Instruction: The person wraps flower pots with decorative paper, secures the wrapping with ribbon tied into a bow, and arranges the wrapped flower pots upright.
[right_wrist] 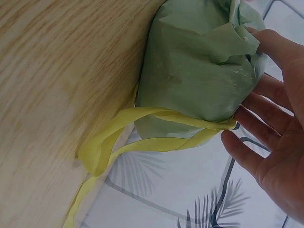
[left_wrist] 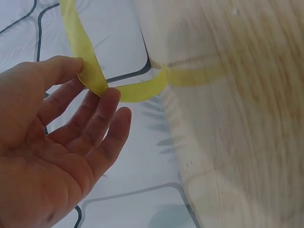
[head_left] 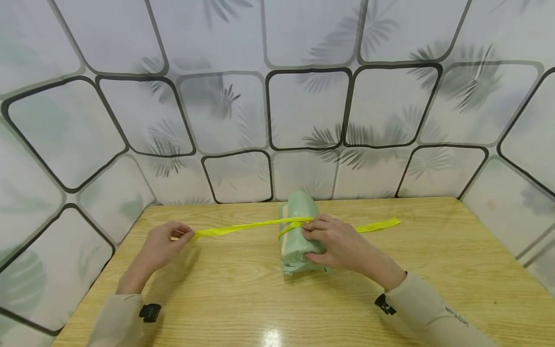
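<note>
My left hand [head_left: 166, 243] pinches one end of a yellow ribbon [head_left: 243, 227] between thumb and fingertips, well left of a green wrapped bundle [head_left: 299, 250]. In the left wrist view, a ribbon tail [left_wrist: 140, 91] hangs past the fingers of the left hand [left_wrist: 61, 123]. The ribbon runs taut to the bundle and loops around its middle. Atop the bundle's right side rests my right hand [head_left: 342, 241], fingertips by the ribbon crossing and thumb toward the near end. From the right wrist, slack ribbon loops [right_wrist: 104, 142] show beside the bundle [right_wrist: 194, 61], touched by spread fingers [right_wrist: 251, 121].
The bundle lies on a light wood-grain table [head_left: 234, 308]. A ribbon end [head_left: 379, 225] stretches out on the table to its right. Behind the table stands a white wall covering [head_left: 308, 111] with dark rounded outlines and leaf prints.
</note>
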The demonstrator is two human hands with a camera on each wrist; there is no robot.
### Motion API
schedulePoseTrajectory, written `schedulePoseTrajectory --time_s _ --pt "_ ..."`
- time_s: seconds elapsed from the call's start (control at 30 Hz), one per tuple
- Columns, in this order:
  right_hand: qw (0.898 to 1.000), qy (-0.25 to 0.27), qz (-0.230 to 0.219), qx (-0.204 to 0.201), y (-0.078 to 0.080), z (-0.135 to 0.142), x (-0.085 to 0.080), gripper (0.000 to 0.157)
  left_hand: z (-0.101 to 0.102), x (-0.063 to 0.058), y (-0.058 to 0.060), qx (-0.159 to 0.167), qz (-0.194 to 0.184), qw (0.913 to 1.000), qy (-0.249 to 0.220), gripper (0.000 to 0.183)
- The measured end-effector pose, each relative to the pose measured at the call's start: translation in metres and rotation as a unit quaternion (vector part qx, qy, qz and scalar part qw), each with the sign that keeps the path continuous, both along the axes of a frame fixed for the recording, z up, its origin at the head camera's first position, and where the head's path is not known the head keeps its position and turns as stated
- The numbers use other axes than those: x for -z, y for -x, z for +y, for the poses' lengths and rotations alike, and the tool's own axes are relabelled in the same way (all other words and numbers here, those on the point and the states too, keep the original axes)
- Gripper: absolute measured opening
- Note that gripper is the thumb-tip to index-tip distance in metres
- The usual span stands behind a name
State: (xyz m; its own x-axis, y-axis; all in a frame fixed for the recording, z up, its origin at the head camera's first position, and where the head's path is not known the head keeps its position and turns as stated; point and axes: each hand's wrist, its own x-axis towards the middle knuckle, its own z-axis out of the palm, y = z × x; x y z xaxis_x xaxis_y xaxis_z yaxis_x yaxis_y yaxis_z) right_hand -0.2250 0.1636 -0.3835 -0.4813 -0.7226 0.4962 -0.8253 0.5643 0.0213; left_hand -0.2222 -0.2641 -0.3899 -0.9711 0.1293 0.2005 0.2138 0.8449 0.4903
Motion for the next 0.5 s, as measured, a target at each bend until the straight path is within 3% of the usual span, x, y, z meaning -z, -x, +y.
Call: schedulePoseTrajectory --time_s 0.2,0.3,0.4,0.5 --pt "1.000 0.001 0.002 0.001 0.000 0.000 0.000 0.046 -0.001 -0.001 0.003 0.000 -0.007 0.9997 0.022 0.026" --pt "1.000 0.000 0.004 0.001 0.000 0.000 0.001 0.046 0.005 -0.003 0.007 0.020 -0.018 0.9986 0.045 0.024" --pt "1.000 -0.003 0.004 0.002 0.001 0.000 0.001 0.047 0.019 -0.008 0.010 0.043 -0.023 0.9971 0.058 0.026" --pt "1.000 -0.005 0.004 0.003 0.001 0.000 0.001 0.047 0.043 -0.014 0.013 0.067 -0.026 0.9967 0.038 0.026"
